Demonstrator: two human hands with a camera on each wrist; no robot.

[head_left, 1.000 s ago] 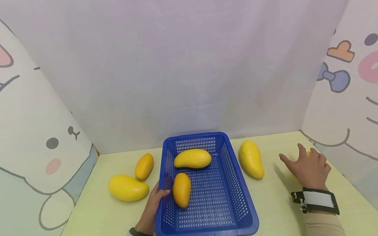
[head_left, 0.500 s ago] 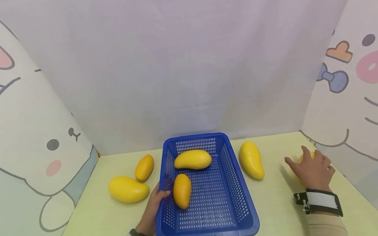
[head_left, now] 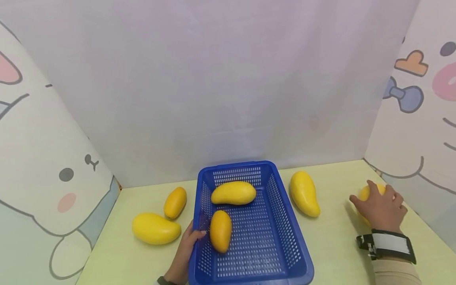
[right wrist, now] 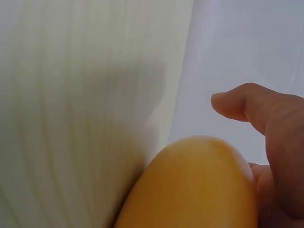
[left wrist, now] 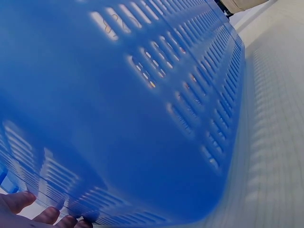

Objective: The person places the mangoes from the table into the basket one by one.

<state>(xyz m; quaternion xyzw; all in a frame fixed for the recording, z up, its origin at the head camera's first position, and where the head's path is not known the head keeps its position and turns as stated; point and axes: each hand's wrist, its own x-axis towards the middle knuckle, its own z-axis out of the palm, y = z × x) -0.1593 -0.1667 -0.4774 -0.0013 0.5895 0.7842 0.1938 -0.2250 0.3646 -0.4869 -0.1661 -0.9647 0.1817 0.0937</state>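
- Far left, the large yellow mango point(head_left: 156, 228) and the small orange mango point(head_left: 175, 202) lie on the pale table point(head_left: 338, 237) as they did a second ago, near each other.
- The left hand point(head_left: 186, 245) is unchanged: its thumb is hooked over the left rim of the blue basket point(head_left: 256, 241), fingers outside, grasping it.
- Inside, nothing has shifted: the yellow mango in the basket point(head_left: 233, 192) lies crosswise towards the back, and the orange mango in the basket point(head_left: 221, 231) lies lengthwise by the left wall.
- Just right of the basket, the curved yellow mango point(head_left: 305, 194) rests where it was.
- Far right is the change: the right hand point(head_left: 382, 208) has shifted a little rightward and nearer the person, and more of the far-right mango point(right wrist: 190, 185) shows beneath it. The fingers are spread and released over this mango; the thumb stands apart from it. Whether the other fingertips touch it, I cannot tell.
- Count, left to right: two mangoes left of the basket, two inside, two to its right, six altogether; one basket; two hands.
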